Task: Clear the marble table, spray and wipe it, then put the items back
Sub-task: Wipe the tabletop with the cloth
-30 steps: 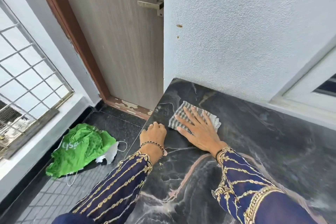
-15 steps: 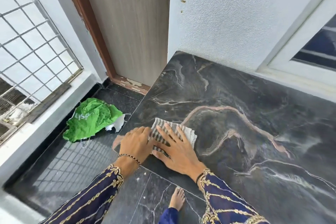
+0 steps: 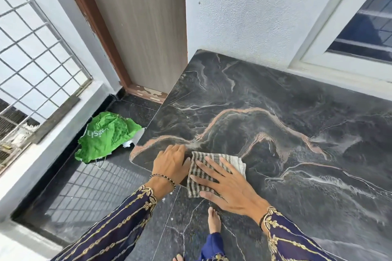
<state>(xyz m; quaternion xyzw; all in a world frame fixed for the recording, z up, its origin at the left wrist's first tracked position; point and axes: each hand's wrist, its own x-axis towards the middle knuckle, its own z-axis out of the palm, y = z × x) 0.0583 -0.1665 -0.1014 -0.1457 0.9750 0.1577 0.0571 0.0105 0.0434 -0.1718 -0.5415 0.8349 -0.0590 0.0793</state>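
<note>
Head view, striped cloth (image 3: 214,170) at near left corner of marble table (image 3: 275,133), partly overhanging the edge, right hand (image 3: 227,186) flat on it, fingers spread, grasping nothing, left hand (image 3: 170,163) loosely curled just beside cloth, perhaps touching its edge.

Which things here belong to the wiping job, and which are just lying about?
Job:
- marble table
- striped cloth, flat under the right hand
- left hand, resting on the table's near corner

Lying about:
- green bag, crumpled on the floor
- door
- window
</note>
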